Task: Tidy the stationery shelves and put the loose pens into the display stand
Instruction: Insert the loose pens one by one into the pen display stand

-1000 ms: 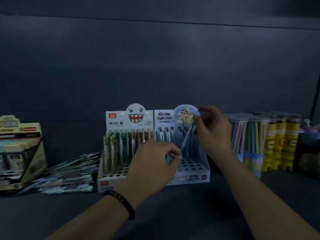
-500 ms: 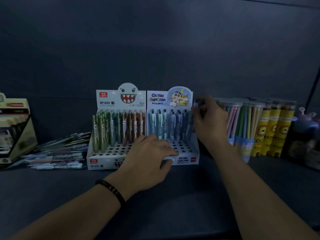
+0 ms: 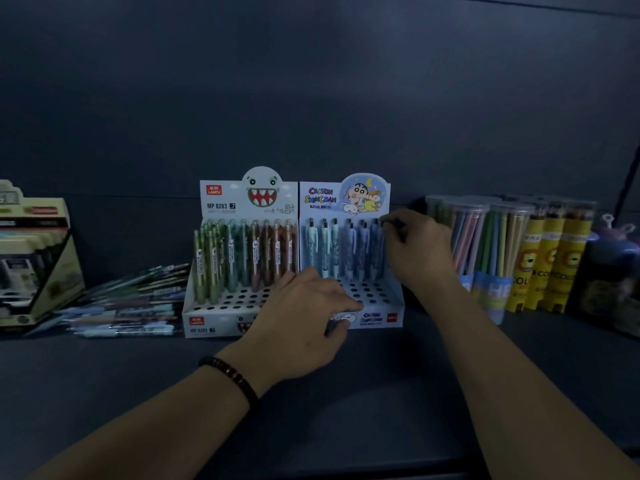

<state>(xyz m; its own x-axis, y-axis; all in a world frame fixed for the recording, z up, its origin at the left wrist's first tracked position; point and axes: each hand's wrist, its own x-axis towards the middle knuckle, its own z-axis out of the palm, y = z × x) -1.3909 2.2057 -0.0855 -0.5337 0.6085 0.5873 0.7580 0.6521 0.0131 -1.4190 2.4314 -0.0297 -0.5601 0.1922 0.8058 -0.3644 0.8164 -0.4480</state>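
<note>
dark shelf before a dark wall. we see the right hand pinching a pen, now upright in the blue stand rather than raised; the left hand grips the stand's front rim.

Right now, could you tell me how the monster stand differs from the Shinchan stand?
The monster stand holds green and brown pens in several rows; the Shinchan stand holds pale blue pens at the back only, leaving more holes empty. Its header shows cartoon characters, the monster stand's a toothy face. Both are white, perforated.
</note>
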